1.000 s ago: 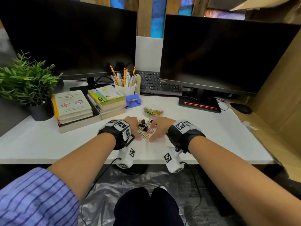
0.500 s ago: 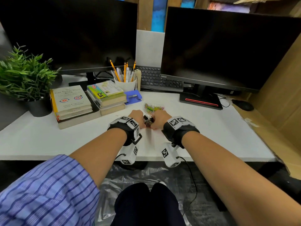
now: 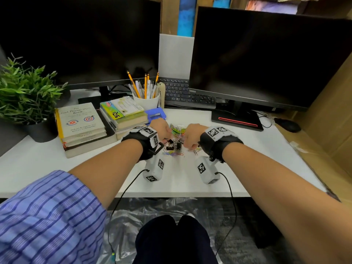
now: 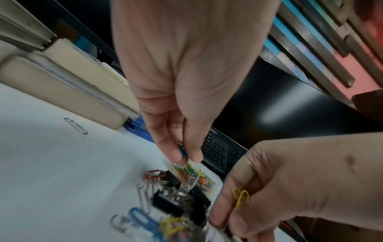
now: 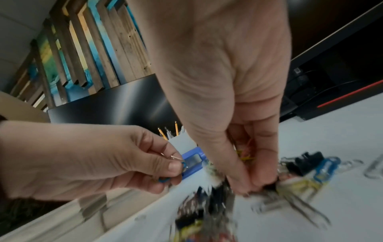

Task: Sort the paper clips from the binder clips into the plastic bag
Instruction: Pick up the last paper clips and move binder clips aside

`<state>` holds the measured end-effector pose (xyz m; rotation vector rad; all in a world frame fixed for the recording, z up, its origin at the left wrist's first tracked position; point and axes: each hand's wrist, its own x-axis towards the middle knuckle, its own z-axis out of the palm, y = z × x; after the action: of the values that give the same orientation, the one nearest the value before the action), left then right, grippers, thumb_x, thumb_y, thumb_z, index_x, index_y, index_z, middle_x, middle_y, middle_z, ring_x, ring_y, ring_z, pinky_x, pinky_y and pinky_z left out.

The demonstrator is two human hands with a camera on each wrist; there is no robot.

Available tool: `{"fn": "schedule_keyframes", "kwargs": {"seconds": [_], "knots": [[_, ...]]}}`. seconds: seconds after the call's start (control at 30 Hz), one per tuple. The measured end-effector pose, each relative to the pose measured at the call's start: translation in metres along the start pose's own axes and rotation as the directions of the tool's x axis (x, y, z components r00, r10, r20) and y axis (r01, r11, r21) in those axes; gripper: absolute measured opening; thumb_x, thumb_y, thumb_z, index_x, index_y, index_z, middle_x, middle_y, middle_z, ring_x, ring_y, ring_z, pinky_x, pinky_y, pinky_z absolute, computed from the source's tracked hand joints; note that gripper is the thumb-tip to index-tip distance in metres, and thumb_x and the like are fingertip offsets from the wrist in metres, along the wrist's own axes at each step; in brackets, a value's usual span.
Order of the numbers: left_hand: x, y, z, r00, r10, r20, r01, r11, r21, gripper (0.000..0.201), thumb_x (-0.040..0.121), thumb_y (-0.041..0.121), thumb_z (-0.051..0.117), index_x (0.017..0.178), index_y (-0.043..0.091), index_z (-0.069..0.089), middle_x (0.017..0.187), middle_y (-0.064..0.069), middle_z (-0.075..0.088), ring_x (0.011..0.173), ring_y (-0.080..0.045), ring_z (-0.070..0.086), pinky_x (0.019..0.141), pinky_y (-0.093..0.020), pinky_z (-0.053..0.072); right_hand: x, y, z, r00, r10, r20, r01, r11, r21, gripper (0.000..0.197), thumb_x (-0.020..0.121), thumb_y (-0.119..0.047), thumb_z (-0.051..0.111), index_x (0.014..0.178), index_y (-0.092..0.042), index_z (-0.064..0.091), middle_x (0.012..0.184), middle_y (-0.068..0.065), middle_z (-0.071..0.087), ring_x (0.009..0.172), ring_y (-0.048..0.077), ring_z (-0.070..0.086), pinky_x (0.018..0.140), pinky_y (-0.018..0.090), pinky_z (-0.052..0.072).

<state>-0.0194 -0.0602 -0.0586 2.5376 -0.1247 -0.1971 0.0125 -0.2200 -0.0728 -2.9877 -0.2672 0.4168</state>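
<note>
A mixed pile of coloured paper clips (image 3: 172, 154) and black binder clips (image 3: 174, 145) lies on the white desk (image 3: 238, 164) between my hands. Just beyond it lies a small clear plastic bag (image 3: 177, 129) with coloured paper clips inside. My left hand (image 4: 184, 155) hovers above the bag and pinches a blue paper clip (image 4: 182, 149) between thumb and fingers. My right hand (image 5: 253, 186) reaches its fingertips into the pile and keeps a yellow paper clip (image 4: 240, 197) tucked in its curled fingers. What its fingertips pinch is blurred.
Stacked books (image 3: 82, 124) stand left of the pile, with a blue hole punch (image 3: 155, 115) and a pencil cup (image 3: 145, 101) behind it. Two monitors (image 3: 266, 60), a keyboard (image 3: 182, 94) and a potted plant (image 3: 26, 96) line the back. A mouse (image 3: 287, 125) sits far right.
My hands lay over the pile a second ago. They have since risen and drawn slightly apart, each now with a paper clip pinched in it.
</note>
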Motion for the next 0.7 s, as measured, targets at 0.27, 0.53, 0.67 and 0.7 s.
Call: {"fn": "schedule_keyframes", "kwargs": {"seconds": [0.27,0.53,0.67,0.7], "knots": [[0.043,0.016,-0.005,0.98,-0.115,-0.162,0.086,0.98,-0.18,0.029,0.082,0.015,0.066,0.057,0.022,0.056,0.07,-0.002,0.063,0.077,-0.021,0.063,0.085,-0.035,0.056,0.01,0.004,-0.052,0.998,0.019,-0.064,0.012,0.892,0.452,0.024,0.079,-0.009,0.07,0.101,0.0,0.071,0.098,0.014,0.073,0.075,0.016,0.066,0.078,0.028,0.058],[0.066,0.017,0.003,0.976,-0.173,-0.129,0.157,0.98,-0.126,0.008,0.08,0.016,0.068,0.083,0.009,0.067,0.098,-0.014,0.073,0.094,-0.027,0.07,0.085,-0.035,0.057,0.034,0.014,-0.042,0.999,-0.036,-0.024,0.043,0.902,0.43,0.025,0.079,0.003,0.068,0.102,-0.005,0.074,0.102,0.016,0.073,0.072,0.015,0.066,0.079,0.026,0.058],[0.069,0.019,0.007,0.969,-0.197,-0.151,0.187,0.979,-0.078,0.033,0.079,0.025,0.073,0.101,0.001,0.069,0.1,-0.014,0.073,0.093,-0.024,0.069,0.086,-0.034,0.056,0.037,0.016,-0.044,0.997,-0.077,-0.029,0.081,0.885,0.459,0.027,0.078,0.008,0.065,0.102,-0.001,0.072,0.105,0.024,0.07,0.08,0.022,0.064,0.075,0.026,0.055],[0.068,0.019,0.007,0.969,-0.2,-0.145,0.191,0.979,-0.07,0.032,0.08,0.026,0.072,0.101,0.001,0.069,0.101,-0.013,0.073,0.091,-0.023,0.068,0.084,-0.031,0.056,0.037,0.016,-0.043,0.997,-0.073,-0.034,0.08,0.886,0.457,0.027,0.078,0.009,0.064,0.101,-0.001,0.072,0.105,0.024,0.07,0.079,0.022,0.063,0.075,0.027,0.056]]}}
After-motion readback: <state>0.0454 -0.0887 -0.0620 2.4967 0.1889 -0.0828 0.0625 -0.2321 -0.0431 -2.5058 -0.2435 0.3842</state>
